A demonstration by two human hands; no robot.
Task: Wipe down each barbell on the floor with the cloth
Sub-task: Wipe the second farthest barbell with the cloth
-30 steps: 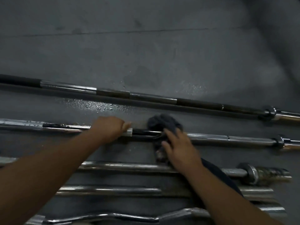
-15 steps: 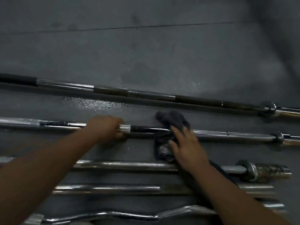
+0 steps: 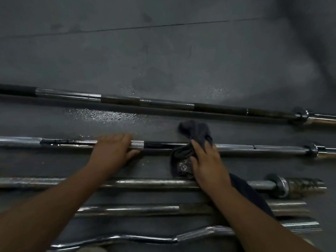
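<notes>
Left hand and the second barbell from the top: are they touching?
Touching. The head view shows the left hand laid across the second barbell, fingers over its shaft, thumb on its near side, left of the cloth.

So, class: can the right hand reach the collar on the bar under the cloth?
Probably yes: the right hand grips the cloth on that barbell, and the shaft to the collar lies bare.

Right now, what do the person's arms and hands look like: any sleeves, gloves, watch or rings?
Both forearms are bare, no sleeves in view. The left hand and right hand are ungloved; no watch or rings show in this dim picture.
</notes>
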